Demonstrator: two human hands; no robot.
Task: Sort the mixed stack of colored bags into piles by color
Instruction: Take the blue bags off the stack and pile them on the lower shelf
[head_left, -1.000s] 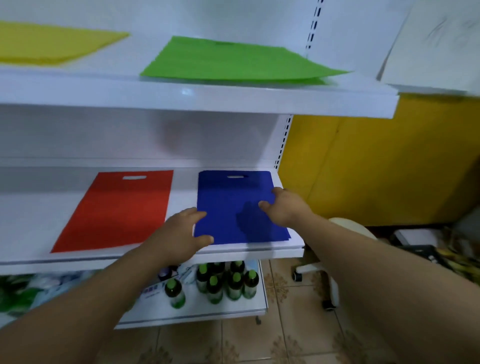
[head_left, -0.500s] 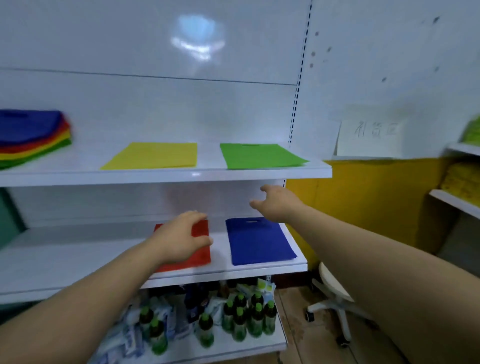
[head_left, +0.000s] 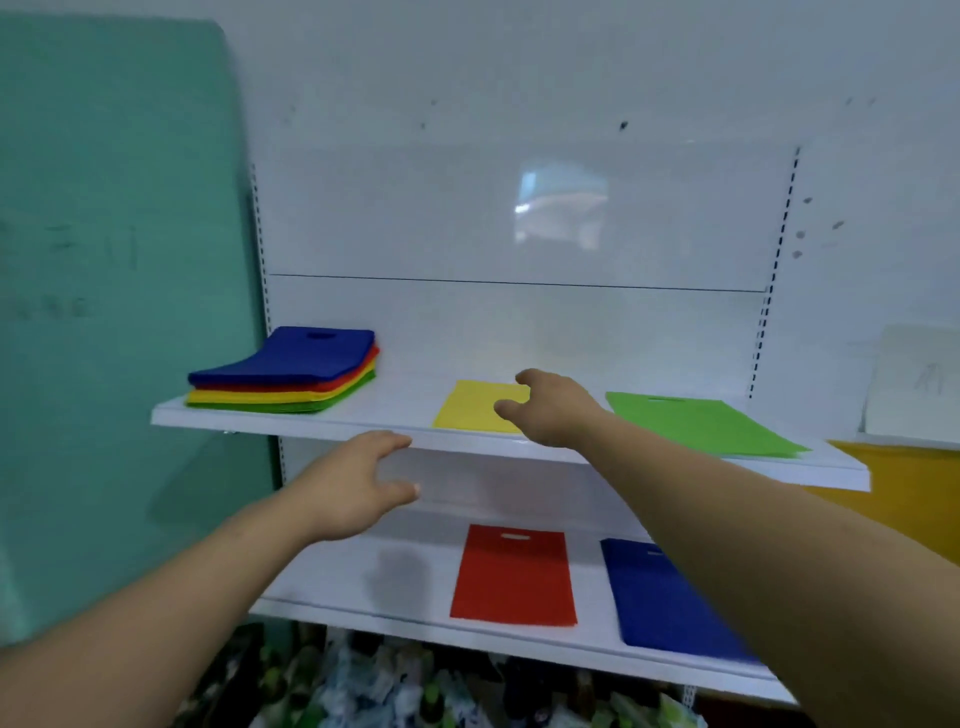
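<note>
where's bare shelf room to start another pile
Upper shelf: bare between the stack and the yellow bag. Lower shelf: bare left of the red bag. Right ends are crowded: green bag above, blue bag below.

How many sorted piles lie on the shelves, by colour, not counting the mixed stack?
yellow pile: 1
green pile: 1
red pile: 1
blue pile: 1
Total: 4
</note>
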